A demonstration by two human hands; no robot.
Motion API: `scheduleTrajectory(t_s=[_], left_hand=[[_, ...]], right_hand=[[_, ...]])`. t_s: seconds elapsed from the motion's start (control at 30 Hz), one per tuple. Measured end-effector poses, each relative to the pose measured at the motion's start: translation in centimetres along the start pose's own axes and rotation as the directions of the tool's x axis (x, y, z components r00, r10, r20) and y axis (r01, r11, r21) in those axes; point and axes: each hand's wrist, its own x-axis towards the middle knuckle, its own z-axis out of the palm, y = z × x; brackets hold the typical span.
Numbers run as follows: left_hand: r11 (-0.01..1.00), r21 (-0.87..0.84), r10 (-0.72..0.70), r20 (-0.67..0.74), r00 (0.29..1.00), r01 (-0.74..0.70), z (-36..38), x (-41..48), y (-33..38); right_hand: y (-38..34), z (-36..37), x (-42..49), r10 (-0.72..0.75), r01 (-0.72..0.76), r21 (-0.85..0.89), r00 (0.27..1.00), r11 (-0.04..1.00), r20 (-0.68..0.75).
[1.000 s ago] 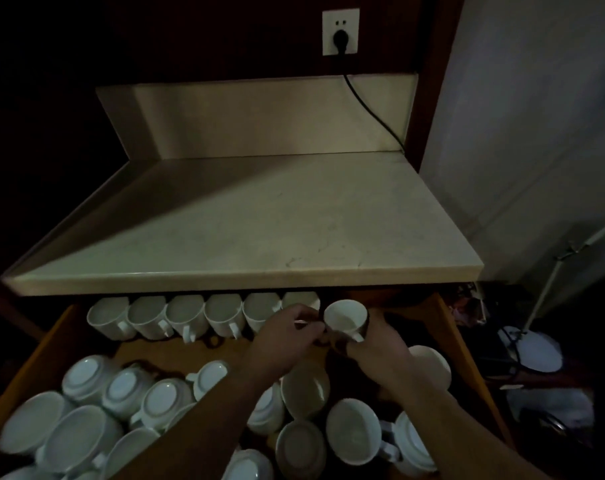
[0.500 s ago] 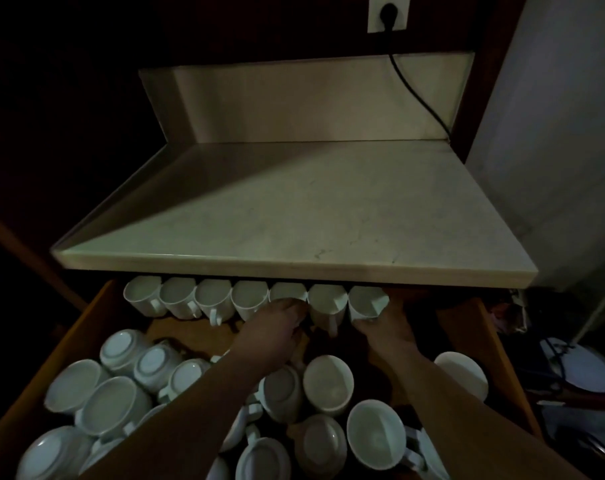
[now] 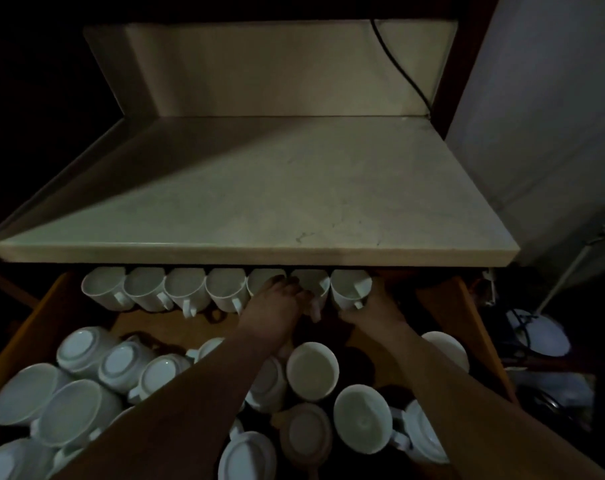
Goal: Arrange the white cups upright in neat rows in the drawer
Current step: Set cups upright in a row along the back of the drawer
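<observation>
**Seventh cup joins the back row**

A second ago the cup was held up between both hands, in front of a row of six. Now the seventh cup (image 3: 350, 289) stands upright at the right end of the back row (image 3: 185, 289), just right of centre in the frame. Its rim is tucked under the front edge of the counter (image 3: 259, 202) and its handle points toward the camera. The row nearly spans the drawer (image 3: 467, 323), so a second row looks like the next job.

The right hand (image 3: 372, 311) touches the seventh cup's lower right side, at the handle. Its fingers run off into shadow, so I cannot tell whether they grip the cup or only steady it. The left hand (image 3: 276, 306) lies over the fifth and sixth cups, fingers (image 3: 285, 287) bent across their rims. Whether they pinch a cup cannot be told in this dim light.

The loose cups (image 3: 313, 370) fill the lower frame, many upside down or on their sides.
</observation>
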Motion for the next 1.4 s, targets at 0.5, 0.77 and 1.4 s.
scheduleTrajectory(t_s=[0.5, 0.77, 1.4], left_hand=[[0.998, 0.040, 0.049, -0.066, 0.997, -0.047, -0.3, 2.2, 0.9], [0.999, 0.024, -0.032, -0.065, 0.997, 0.033, 0.0, 3.0, 1.9], [0.982, -0.141, -0.138, -0.071, 0.988, 0.127, -3.4, -5.9, -8.2]], right_hand=[[-0.7, -2.5, 0.9, -0.054, 0.056, -0.009, 0.991, 0.998, 0.124], [-1.5, -2.9, 0.7, -0.096, 0.094, 0.021, 0.984, 0.995, 0.152], [-5.4, 1.6, -6.5, -0.451, 0.442, -0.560, 0.883, 0.701, 0.132]])
